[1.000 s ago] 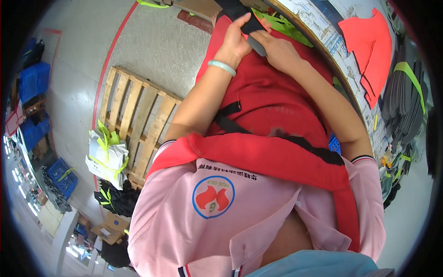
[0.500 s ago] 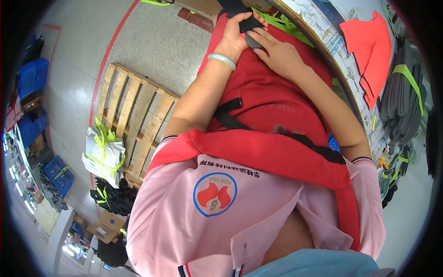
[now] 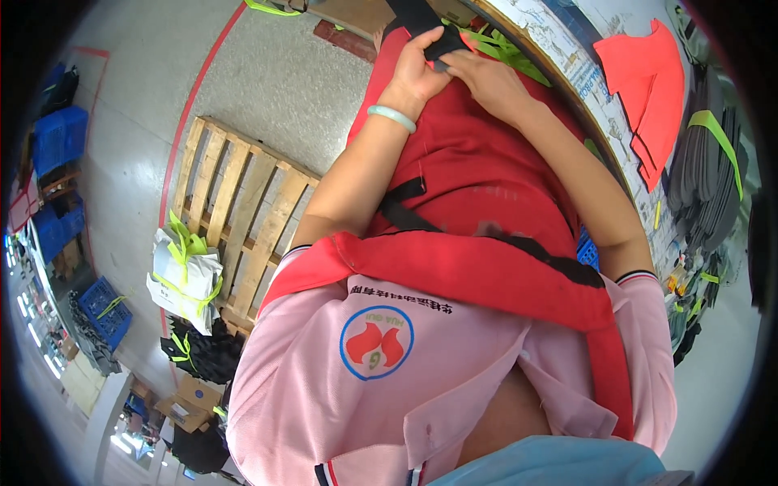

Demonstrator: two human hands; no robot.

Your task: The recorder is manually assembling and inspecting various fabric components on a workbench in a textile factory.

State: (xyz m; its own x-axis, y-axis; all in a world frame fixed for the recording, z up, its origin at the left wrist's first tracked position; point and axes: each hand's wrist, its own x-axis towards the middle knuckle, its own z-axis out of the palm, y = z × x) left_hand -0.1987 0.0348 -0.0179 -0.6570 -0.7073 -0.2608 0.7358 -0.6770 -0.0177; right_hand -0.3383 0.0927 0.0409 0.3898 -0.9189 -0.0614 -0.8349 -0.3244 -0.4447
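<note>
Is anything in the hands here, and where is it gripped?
Yes: a black strip, held by the left hand near its end closest to the body. The right hand meets that end; whether it grips is unclear.

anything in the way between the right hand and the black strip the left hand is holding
Nothing visible is. The fingers of the right hand appear to touch the lower end of the black strip, right beside the left hand. The red apron lies behind them, not between.
</note>
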